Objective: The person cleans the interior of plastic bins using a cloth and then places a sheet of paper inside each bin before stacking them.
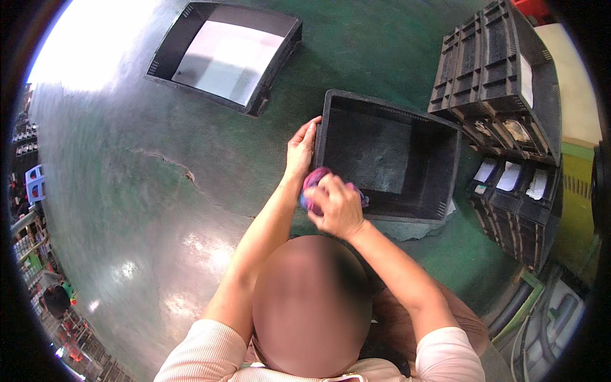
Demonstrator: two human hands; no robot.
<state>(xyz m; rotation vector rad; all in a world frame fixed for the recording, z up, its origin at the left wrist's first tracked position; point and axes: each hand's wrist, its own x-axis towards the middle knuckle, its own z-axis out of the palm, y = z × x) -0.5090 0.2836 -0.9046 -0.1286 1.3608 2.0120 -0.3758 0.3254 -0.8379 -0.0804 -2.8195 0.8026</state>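
the empty black crate [388, 159] on the green floor [159, 210] is steadied at its near left corner by the left hand [300, 148], fingers laid open on the rim; a pink-blue cloth [313, 184] is gripped in the right hand [337, 205] at that corner; firm, overlapping strokes are judged best; counted: one cloth, one crate in hand, one lined crate [226, 54] apart, one crate stack [503, 70].

Pink-purple cloth [313, 179] mostly hidden under right hand [337, 207]. Stacked black crates [503, 57] cut off at far right edge. Left-edge clutter too small to tell.
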